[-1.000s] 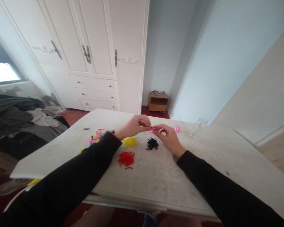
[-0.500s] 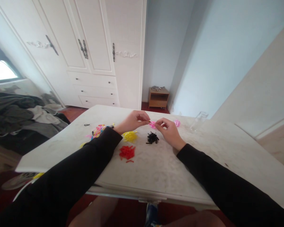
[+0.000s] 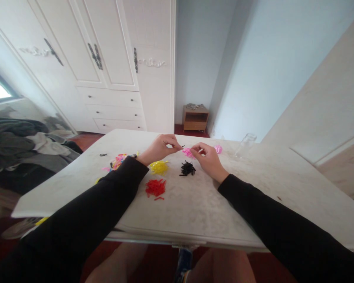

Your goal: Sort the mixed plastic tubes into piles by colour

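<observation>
My left hand (image 3: 165,147) pinches a small black elastic band (image 3: 183,146), its end poking out past the fingertips. Close by, my right hand (image 3: 207,157) has thumb and forefinger pressed together at the edge of the pink band pile (image 3: 188,152); whatever is between them is too small to make out. Below the hands lies a heap of black bands (image 3: 188,168). Yellow bands (image 3: 159,168) sit under my left wrist, with red bands (image 3: 155,188) nearer to me. A mixed-colour heap (image 3: 120,160) is partly covered by my left sleeve.
A clear glass jar (image 3: 246,145) leans or lies tilted on the white table (image 3: 224,216), right of a small pink bunch (image 3: 218,149). One dark loop (image 3: 103,155) lies apart at the left. Beyond stand a white wardrobe (image 3: 112,106) and a small wooden cabinet (image 3: 195,118).
My fingertips have drawn slightly apart, and the black band now shows at my left fingertips. The whole view has shifted a little.
</observation>
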Demonstrator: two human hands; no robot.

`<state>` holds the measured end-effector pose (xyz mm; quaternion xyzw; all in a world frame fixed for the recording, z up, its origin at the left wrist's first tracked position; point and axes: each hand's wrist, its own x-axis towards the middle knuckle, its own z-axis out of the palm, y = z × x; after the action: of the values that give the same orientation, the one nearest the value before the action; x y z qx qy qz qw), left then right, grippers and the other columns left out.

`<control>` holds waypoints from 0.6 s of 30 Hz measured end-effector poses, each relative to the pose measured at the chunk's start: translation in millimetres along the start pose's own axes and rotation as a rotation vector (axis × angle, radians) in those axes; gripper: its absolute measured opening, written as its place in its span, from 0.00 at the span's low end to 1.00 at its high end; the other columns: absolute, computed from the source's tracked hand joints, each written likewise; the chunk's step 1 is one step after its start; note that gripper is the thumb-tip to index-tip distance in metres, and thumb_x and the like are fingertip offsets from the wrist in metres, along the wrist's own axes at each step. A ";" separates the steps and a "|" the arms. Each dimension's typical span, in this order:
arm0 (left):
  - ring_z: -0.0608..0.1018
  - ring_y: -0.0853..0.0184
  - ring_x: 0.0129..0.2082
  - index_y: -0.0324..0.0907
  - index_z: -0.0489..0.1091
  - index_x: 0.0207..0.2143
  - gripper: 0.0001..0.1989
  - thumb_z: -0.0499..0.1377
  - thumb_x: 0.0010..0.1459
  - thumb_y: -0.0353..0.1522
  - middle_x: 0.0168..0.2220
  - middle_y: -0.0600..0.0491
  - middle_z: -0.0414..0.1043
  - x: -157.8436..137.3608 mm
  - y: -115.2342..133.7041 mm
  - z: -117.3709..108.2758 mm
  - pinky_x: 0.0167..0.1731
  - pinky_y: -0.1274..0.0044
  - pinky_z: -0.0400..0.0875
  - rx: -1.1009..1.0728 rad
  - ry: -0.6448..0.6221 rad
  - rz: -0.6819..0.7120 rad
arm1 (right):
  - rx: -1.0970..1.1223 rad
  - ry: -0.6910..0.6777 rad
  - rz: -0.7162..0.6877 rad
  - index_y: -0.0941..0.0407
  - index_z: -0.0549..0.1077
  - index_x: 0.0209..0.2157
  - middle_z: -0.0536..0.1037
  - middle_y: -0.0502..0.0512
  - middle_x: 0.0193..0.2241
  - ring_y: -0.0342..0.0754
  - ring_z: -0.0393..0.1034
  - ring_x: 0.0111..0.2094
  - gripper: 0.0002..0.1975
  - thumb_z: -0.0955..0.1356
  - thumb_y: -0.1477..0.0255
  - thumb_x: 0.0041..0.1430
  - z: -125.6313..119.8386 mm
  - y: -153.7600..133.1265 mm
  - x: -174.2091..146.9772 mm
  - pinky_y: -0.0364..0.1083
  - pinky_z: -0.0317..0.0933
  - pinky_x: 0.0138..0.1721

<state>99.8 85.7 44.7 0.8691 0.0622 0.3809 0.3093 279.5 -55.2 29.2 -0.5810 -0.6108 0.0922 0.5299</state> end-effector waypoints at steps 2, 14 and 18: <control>0.77 0.70 0.29 0.43 0.83 0.32 0.06 0.66 0.59 0.35 0.28 0.51 0.77 -0.1 -1.4 0.8 0.32 0.78 0.71 0.039 -0.022 0.025 | -0.004 0.001 0.004 0.56 0.77 0.31 0.79 0.52 0.29 0.46 0.71 0.32 0.09 0.70 0.65 0.61 1.0 0.8 0.1 0.45 0.63 0.34; 0.76 0.69 0.28 0.44 0.84 0.35 0.09 0.70 0.56 0.39 0.28 0.51 0.77 -0.8 -6.5 7.7 0.30 0.77 0.68 0.040 -0.009 -0.030 | -0.033 -0.012 0.041 0.56 0.77 0.31 0.80 0.53 0.29 0.46 0.72 0.31 0.10 0.71 0.64 0.60 1.0 2.0 -0.1 0.46 0.63 0.34; 0.77 0.69 0.28 0.44 0.84 0.34 0.09 0.70 0.55 0.40 0.28 0.51 0.77 -0.9 -4.9 8.4 0.30 0.77 0.69 0.030 -0.005 -0.044 | -0.024 -0.020 0.049 0.56 0.78 0.31 0.80 0.53 0.29 0.46 0.71 0.30 0.10 0.71 0.63 0.60 1.1 1.6 -0.1 0.46 0.62 0.33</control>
<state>105.7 85.2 36.8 0.8730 0.0863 0.3707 0.3049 279.7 -54.2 27.5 -0.6013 -0.6028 0.1036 0.5142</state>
